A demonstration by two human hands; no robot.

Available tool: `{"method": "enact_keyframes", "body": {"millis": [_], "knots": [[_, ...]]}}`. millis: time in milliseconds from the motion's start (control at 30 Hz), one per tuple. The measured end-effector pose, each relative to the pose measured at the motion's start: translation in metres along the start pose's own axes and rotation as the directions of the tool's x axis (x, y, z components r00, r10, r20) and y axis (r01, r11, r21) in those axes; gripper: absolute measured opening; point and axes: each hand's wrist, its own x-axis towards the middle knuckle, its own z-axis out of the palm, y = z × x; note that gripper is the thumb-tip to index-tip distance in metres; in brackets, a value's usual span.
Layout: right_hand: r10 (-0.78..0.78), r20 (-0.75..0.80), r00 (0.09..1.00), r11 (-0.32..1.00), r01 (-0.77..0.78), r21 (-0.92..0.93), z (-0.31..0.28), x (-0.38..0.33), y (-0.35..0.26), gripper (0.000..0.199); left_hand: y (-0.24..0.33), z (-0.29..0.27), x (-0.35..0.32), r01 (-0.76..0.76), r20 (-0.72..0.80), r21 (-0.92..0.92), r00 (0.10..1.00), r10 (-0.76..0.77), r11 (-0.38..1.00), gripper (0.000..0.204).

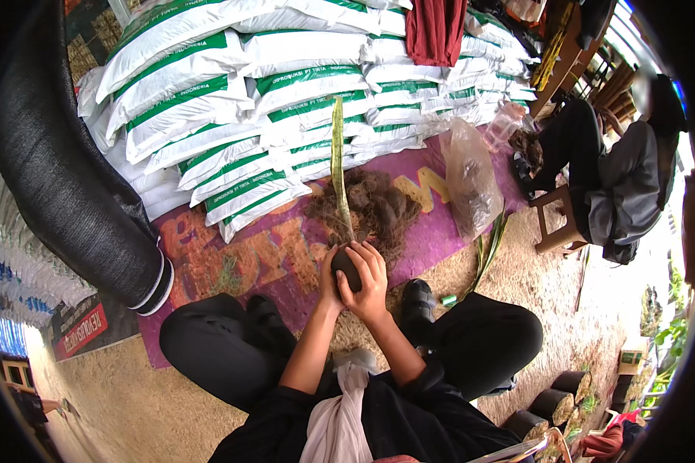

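Observation:
Between my palms is a dark, rounded soil ball (347, 269). A long, narrow green leaf with yellowish edges (337, 154), like that of a snake plant, rises upright from it. My left hand (329, 279) cups the ball's left side. My right hand (368, 281) wraps over its top and right side, fingers pressed together. Just beyond my hands, a loose heap of brown fibre (386, 202) lies on a purple printed sheet (286, 289). The ball's underside is hidden by my hands.
Stacked white and green sacks (309, 54) form a wall ahead. A clear plastic bag (471, 177) and long cut leaves (488, 251) lie to the right. Another person sits on a brown stool (557, 225). A large black roll (69, 154) leans at left; black pots (552, 405) stand at lower right.

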Motion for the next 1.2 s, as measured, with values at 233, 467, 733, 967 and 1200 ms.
{"method": "enact_keyframes", "body": {"millis": [233, 467, 733, 967, 1200], "knots": [[0.257, -0.023, 0.966, 0.954, -0.250, 0.165, -0.013, 0.012, -0.006, 0.064, 0.010, 0.052, -0.013, -0.229, -0.112, 0.512, 0.938, 0.328, 0.828, 0.049], [0.312, 0.057, 0.948, 0.824, -0.300, 0.481, -0.025, 0.014, -0.001, 0.078, 0.001, 0.050, -0.003, -0.170, -0.088, 0.295, 0.975, 0.204, 0.940, 0.058], [-0.066, 0.098, 0.993, 0.992, 0.075, -0.097, -0.006, 0.000, -0.016, 0.056, 0.005, -0.010, 0.002, 0.067, 0.233, -0.130, 0.972, -0.035, 0.989, 0.054], [0.069, 0.105, 0.992, 0.997, -0.064, -0.053, -0.004, 0.002, -0.006, 0.057, 0.010, 0.019, -0.002, -0.010, -0.213, 0.092, 0.977, 0.030, 0.996, 0.045], [0.576, -0.039, 0.816, 0.723, -0.487, 0.491, -0.003, 0.002, 0.026, 0.073, 0.006, 0.046, -0.001, -0.246, -0.007, 0.714, 0.933, 0.359, 0.655, 0.051]]}}
